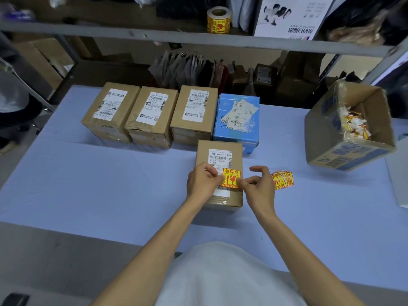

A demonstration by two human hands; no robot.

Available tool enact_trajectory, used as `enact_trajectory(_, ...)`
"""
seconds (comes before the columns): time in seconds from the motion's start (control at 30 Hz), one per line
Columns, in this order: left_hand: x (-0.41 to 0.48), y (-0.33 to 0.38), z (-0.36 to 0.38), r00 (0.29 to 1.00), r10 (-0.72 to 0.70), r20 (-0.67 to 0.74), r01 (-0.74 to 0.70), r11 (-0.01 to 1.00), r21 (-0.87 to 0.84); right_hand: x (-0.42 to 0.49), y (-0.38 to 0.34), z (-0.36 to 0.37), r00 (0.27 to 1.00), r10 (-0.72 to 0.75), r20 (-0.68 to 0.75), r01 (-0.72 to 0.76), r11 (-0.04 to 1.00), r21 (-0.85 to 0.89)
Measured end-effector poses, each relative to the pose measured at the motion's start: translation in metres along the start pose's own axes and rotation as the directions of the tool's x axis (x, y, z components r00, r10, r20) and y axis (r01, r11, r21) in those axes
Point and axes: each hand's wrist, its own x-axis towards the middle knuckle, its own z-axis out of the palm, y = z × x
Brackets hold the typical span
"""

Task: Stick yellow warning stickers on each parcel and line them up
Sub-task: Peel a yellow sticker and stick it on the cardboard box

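Along the far edge of the surface (88,173) three brown parcels (152,115) stand side by side in a row, with a blue parcel (237,118) closing the row at its right end; none shows a yellow sticker. Just nearer, in front of the blue one, lies a fifth brown parcel (219,151). The left hand (203,182) has its grip clamped on the left edge of a yellow warning sticker (230,177) lying over this parcel's white label, and the right hand (257,184) pinches the sticker's right edge. Beside that hand lies a fan of spare stickers (283,180). At the far right corner an open carton (348,129) holds scraps.
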Motion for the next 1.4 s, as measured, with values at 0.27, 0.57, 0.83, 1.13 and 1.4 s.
enact_trajectory(0.27, 0.002, 0.0, 0.002, 1.0, 0.005, -0.014, -0.003, 0.996, 0.091, 0.008, 0.003, -0.001, 1.0, -0.01, 0.009, 0.01, 0.998, -0.062)
enact_trajectory(0.57, 0.005, 0.004, 0.004, 0.999, -0.025, -0.023, 0.028, 0.986, 0.167, 0.013, 0.005, 0.002, 1.0, -0.009, 0.009, 0.009, 0.996, -0.094)
enact_trajectory(0.83, 0.006, 0.007, 0.003, 1.0, -0.026, -0.011, 0.028, 0.976, 0.217, 0.014, 0.007, 0.004, 0.999, -0.038, 0.007, 0.039, 0.989, -0.14)
enact_trajectory(1.13, 0.006, 0.009, 0.003, 1.0, -0.01, -0.007, 0.011, 0.963, 0.269, 0.015, 0.006, 0.006, 0.998, -0.063, 0.023, 0.067, 0.98, -0.188)
enact_trajectory(1.4, 0.007, 0.008, 0.003, 1.0, 0.023, 0.002, -0.022, 0.954, 0.299, 0.015, 0.006, 0.008, 0.995, -0.093, 0.038, 0.099, 0.966, -0.241)
